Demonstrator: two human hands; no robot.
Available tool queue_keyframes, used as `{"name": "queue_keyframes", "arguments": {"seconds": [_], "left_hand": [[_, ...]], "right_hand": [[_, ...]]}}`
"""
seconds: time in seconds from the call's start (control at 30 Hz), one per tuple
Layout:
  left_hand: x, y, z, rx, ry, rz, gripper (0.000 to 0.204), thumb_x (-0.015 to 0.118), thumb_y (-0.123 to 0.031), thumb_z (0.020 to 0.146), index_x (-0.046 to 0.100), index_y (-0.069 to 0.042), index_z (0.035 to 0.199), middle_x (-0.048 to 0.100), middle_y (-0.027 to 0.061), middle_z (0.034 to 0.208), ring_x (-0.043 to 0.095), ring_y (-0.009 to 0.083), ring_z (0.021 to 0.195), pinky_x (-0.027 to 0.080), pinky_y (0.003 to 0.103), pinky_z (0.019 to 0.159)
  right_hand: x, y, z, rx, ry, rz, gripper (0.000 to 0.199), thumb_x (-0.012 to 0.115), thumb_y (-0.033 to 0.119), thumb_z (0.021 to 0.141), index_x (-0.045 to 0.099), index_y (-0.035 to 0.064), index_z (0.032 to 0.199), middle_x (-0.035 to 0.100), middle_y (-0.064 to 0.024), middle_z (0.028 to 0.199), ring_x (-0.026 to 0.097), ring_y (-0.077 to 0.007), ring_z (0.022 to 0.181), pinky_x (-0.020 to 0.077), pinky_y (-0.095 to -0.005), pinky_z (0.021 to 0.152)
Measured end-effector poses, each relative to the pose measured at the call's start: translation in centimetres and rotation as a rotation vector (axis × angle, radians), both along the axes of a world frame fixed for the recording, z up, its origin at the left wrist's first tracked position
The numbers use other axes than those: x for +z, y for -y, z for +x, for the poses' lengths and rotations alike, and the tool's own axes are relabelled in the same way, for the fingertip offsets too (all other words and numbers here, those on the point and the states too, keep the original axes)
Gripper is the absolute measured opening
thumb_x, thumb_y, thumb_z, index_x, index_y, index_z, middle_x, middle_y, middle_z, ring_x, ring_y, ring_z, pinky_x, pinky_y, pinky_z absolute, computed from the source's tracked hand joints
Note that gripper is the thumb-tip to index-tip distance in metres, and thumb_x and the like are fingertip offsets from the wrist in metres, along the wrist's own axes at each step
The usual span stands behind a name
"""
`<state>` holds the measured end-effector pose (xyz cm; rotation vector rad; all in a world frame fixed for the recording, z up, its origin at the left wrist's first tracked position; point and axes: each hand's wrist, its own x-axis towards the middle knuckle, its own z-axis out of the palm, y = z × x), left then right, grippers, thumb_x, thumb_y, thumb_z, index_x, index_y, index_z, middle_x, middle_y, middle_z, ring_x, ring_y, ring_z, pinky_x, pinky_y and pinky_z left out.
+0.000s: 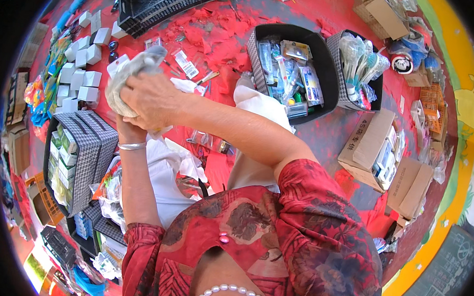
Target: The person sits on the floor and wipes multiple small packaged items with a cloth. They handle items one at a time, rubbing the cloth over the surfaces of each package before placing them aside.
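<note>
Both my hands are raised together over the red floor, clutching a crumpled whitish plastic bundle [129, 71]. My right hand [155, 100] lies on top, fingers wrapped round the bundle's lower part. My left hand [123, 124] comes up from below, a silver bangle [132, 146] on its wrist, and is mostly hidden under the right hand and the bundle. White cloth or bags [166, 171] lie on my lap beneath the hands.
Two black bins hold packets: one in the middle [264, 34], one further right [334, 46]. Open cardboard boxes [374, 136] stand at right. Several small white boxes [83, 70] lie at left. A checkered bin [87, 140] is near my left arm, a black crate [164, 2] at top.
</note>
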<state>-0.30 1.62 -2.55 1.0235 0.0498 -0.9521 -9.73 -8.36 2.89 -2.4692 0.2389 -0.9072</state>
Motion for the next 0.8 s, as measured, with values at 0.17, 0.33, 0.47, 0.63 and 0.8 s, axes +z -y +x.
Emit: {"name": "queue_keyframes", "arguments": {"seconds": [0.17, 0.33, 0.47, 0.63, 0.8], "left_hand": [[-1.0, -1.2, 3.8, -0.181, -0.221, -0.403, 0.04, 0.04, -0.025, 0.093, 0.042, -0.003, 0.126, 0.049, 0.0136, 0.126, 0.05, 0.0276, 0.113, 0.041, 0.042, 0.096], [-0.4, -0.7, 3.9, -0.01, -0.199, -0.567, 0.043, 0.037, -0.03, 0.094, 0.04, -0.003, 0.128, 0.046, 0.0171, 0.129, 0.045, 0.0324, 0.119, 0.034, 0.05, 0.1], [1.0, -0.3, 2.8, 0.145, -0.192, -0.514, 0.046, 0.028, -0.032, 0.096, 0.033, -0.002, 0.13, 0.043, 0.0202, 0.129, 0.043, 0.0355, 0.12, 0.033, 0.051, 0.101], [1.5, -0.7, 3.4, 0.288, -0.26, -0.346, 0.045, 0.035, -0.038, 0.095, 0.041, -0.002, 0.12, 0.055, 0.0173, 0.107, 0.056, 0.0305, 0.097, 0.047, 0.044, 0.085], [0.6, -0.8, 3.4, 0.208, -0.219, -0.305, 0.041, 0.045, -0.044, 0.09, 0.05, -0.006, 0.106, 0.058, 0.0094, 0.081, 0.058, 0.0227, 0.08, 0.052, 0.039, 0.066]], "right_hand": [[-0.5, 2.0, -0.5, 0.201, -0.469, 0.105, 0.032, 0.061, 0.035, 0.069, 0.063, 0.0081, 0.086, 0.064, -0.0137, 0.088, 0.062, -0.0314, 0.081, 0.0488, -0.0426, 0.063], [0.6, 5.0, -1.8, -0.455, -0.497, 0.323, 0.034, 0.066, 0.034, 0.068, 0.064, 0.0059, 0.086, 0.064, -0.0149, 0.08, 0.063, -0.0314, 0.074, 0.0503, -0.0407, 0.063], [1.6, 4.1, -1.8, -0.368, -0.252, 0.21, 0.053, 0.073, 0.041, 0.064, 0.056, 0.0015, 0.094, 0.061, -0.0165, 0.087, 0.059, -0.0331, 0.081, 0.0474, -0.0413, 0.068], [1.3, 0.0, -2.2, 0.07, -0.24, 0.108, 0.062, 0.078, 0.045, 0.056, 0.054, 0.0006, 0.092, 0.057, -0.0139, 0.088, 0.058, -0.0319, 0.08, 0.0473, -0.0399, 0.066], [0.0, -2.3, -1.1, 0.092, -0.236, -0.067, 0.054, 0.076, 0.036, 0.058, 0.053, 0.0002, 0.091, 0.055, -0.0112, 0.09, 0.057, -0.0283, 0.079, 0.0466, -0.0386, 0.063]]}}
